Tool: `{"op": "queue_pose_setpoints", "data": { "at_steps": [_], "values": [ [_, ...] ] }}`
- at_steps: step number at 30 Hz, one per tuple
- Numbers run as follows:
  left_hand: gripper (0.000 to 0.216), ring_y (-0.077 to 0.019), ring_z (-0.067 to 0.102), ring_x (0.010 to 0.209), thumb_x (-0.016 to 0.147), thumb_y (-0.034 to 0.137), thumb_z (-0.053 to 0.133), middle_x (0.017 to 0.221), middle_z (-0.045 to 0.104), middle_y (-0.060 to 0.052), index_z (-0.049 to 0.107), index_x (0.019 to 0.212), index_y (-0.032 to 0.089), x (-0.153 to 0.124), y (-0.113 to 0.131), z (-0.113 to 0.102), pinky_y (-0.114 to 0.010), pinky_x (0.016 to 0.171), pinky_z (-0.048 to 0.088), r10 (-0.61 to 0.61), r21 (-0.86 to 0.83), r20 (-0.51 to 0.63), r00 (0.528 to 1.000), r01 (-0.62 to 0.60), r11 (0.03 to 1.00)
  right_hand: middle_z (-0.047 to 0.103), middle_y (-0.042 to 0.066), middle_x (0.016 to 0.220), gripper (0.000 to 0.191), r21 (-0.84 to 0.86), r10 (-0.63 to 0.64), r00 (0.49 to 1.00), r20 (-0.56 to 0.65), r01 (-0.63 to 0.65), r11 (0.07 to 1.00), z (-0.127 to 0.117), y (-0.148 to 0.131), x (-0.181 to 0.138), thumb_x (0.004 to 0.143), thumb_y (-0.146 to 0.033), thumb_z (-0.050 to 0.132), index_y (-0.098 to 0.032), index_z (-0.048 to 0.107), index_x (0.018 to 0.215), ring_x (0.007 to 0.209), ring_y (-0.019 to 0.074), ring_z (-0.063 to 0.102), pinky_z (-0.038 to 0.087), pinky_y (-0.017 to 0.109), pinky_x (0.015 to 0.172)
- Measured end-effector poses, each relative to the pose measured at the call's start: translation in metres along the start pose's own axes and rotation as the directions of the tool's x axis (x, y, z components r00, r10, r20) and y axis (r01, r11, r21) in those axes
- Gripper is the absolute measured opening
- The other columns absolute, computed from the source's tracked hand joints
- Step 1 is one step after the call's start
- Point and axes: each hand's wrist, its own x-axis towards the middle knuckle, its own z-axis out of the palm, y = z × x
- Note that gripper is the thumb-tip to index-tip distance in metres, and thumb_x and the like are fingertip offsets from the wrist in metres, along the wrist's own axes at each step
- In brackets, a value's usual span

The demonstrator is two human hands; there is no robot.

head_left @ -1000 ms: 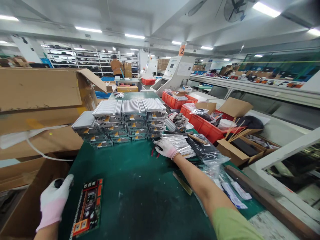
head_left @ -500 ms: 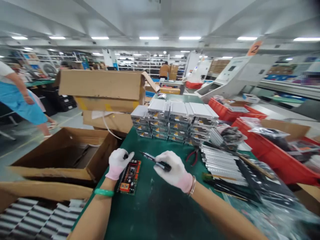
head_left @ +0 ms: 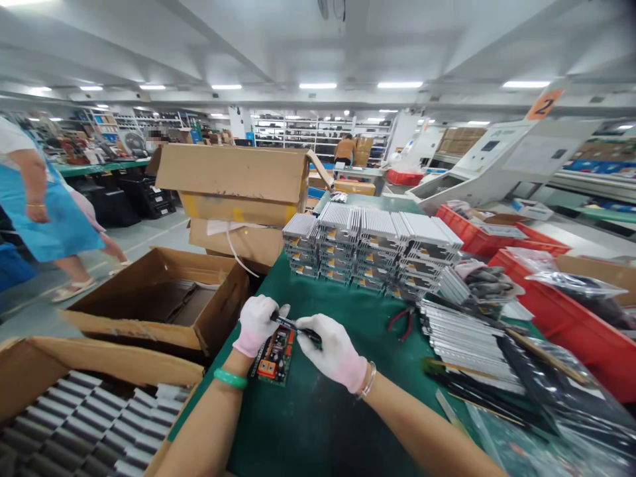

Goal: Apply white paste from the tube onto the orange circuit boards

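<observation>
A red and black circuit board [head_left: 276,353] lies on the green table [head_left: 318,417] in front of me. My left hand [head_left: 257,323], in a white glove, grips the far edge of the board, with something small and dark between its fingers. My right hand [head_left: 332,351], also gloved, is closed on a dark pen-like tool [head_left: 297,327] whose tip points left, over the board and next to my left fingers.
Stacks of finned metal units [head_left: 370,252] stand behind the board, red-handled pliers [head_left: 401,320] and metal strips [head_left: 464,338] to the right. Red bins [head_left: 571,318] line the right edge. Open cardboard boxes [head_left: 163,305] sit left. A person in blue [head_left: 44,205] walks at far left.
My right hand reached to the right side of the table, then came back holding the dark tool and brought its tip over the board. My left hand stayed on the board.
</observation>
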Motion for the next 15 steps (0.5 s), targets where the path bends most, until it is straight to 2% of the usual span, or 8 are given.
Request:
{"op": "queue_pose_setpoints", "data": {
  "at_steps": [2, 4, 5, 7, 9, 11, 12, 15],
  "values": [
    [0.038, -0.0152, 0.049, 0.055, 0.087, 0.037, 0.058, 0.053, 0.051, -0.002, 0.05, 0.054, 0.019, 0.001, 0.003, -0.003, -0.032, 0.06, 0.032, -0.006, 0.005, -0.007, 1.0, 0.006, 1.0, 0.069, 0.004, 0.086, 0.016, 0.182, 0.217, 0.976, 0.0, -0.214, 0.96, 0.01, 0.004, -0.002, 0.087, -0.029, 0.05, -0.022, 0.061, 0.097, 0.074, 0.0168, 0.063, 0.052, 0.031, 0.07],
    [0.04, -0.0152, 0.048, 0.053, 0.089, 0.037, 0.056, 0.052, 0.051, -0.002, 0.05, 0.054, 0.019, 0.001, 0.005, -0.004, -0.032, 0.06, 0.032, -0.008, 0.003, -0.009, 1.0, 0.008, 1.0, 0.067, 0.002, 0.078, 0.02, 0.345, 0.391, 0.92, 0.02, -0.373, 0.861, 0.017, 0.006, -0.004, 0.088, -0.032, 0.048, -0.02, 0.06, 0.097, 0.069, 0.016, 0.062, 0.052, 0.03, 0.064],
    [0.04, -0.0154, 0.049, 0.054, 0.089, 0.038, 0.056, 0.053, 0.052, -0.002, 0.051, 0.054, 0.019, 0.002, 0.006, -0.004, -0.032, 0.06, 0.033, 0.0, -0.006, -0.004, 1.0, 0.0, 1.0, 0.066, 0.002, 0.074, 0.021, 0.388, 0.437, 0.899, 0.028, -0.412, 0.824, 0.018, 0.006, -0.006, 0.087, -0.033, 0.047, -0.02, 0.06, 0.097, 0.067, 0.0157, 0.061, 0.051, 0.029, 0.062],
    [0.032, -0.0168, 0.053, 0.057, 0.089, 0.038, 0.056, 0.057, 0.057, -0.003, 0.058, 0.063, 0.018, 0.004, 0.006, -0.003, -0.032, 0.063, 0.035, 0.022, -0.026, 0.018, 1.0, -0.022, 0.999, 0.065, 0.001, 0.074, 0.02, 0.379, 0.446, 0.895, 0.027, -0.422, 0.824, 0.015, 0.003, -0.01, 0.086, -0.032, 0.048, -0.02, 0.06, 0.097, 0.066, 0.0154, 0.061, 0.051, 0.028, 0.061],
    [0.023, -0.0195, 0.059, 0.067, 0.087, 0.037, 0.057, 0.07, 0.064, -0.005, 0.065, 0.089, 0.016, 0.006, 0.004, -0.001, -0.032, 0.067, 0.038, 0.011, -0.031, 0.075, 0.997, -0.009, 0.999, 0.068, 0.0, 0.081, 0.018, 0.257, 0.369, 0.929, 0.026, -0.363, 0.896, 0.005, -0.002, -0.018, 0.086, -0.029, 0.05, -0.023, 0.06, 0.1, 0.069, 0.0152, 0.062, 0.051, 0.028, 0.064],
    [0.038, -0.0225, 0.062, 0.076, 0.086, 0.037, 0.056, 0.083, 0.068, -0.007, 0.06, 0.116, 0.014, 0.01, 0.0, 0.0, -0.033, 0.071, 0.041, -0.085, 0.016, 0.145, 0.986, 0.084, 0.996, 0.069, 0.001, 0.089, 0.018, 0.054, 0.237, 0.97, 0.056, -0.24, 0.969, -0.011, -0.006, -0.032, 0.085, -0.026, 0.053, -0.025, 0.06, 0.102, 0.076, 0.0158, 0.064, 0.05, 0.029, 0.071],
    [0.044, -0.0238, 0.063, 0.08, 0.086, 0.038, 0.055, 0.088, 0.069, -0.007, 0.055, 0.123, 0.014, 0.012, -0.002, 0.0, -0.033, 0.072, 0.042, -0.152, 0.054, 0.176, 0.973, 0.145, 0.988, 0.069, 0.001, 0.089, 0.017, -0.065, 0.175, 0.981, 0.083, -0.17, 0.983, -0.02, -0.006, -0.04, 0.086, -0.026, 0.054, -0.025, 0.06, 0.102, 0.078, 0.0163, 0.064, 0.049, 0.029, 0.073],
    [0.049, -0.0272, 0.064, 0.085, 0.087, 0.041, 0.048, 0.094, 0.069, -0.008, 0.053, 0.128, 0.016, 0.018, -0.007, -0.002, -0.035, 0.074, 0.043, -0.293, 0.149, 0.236, 0.927, 0.264, 0.953, 0.068, 0.002, 0.083, 0.014, -0.429, 0.104, 0.982, 0.16, -0.026, 0.903, -0.055, 0.004, -0.069, 0.088, -0.026, 0.055, -0.025, 0.061, 0.1, 0.077, 0.0169, 0.063, 0.044, 0.028, 0.071]
  ]
}}
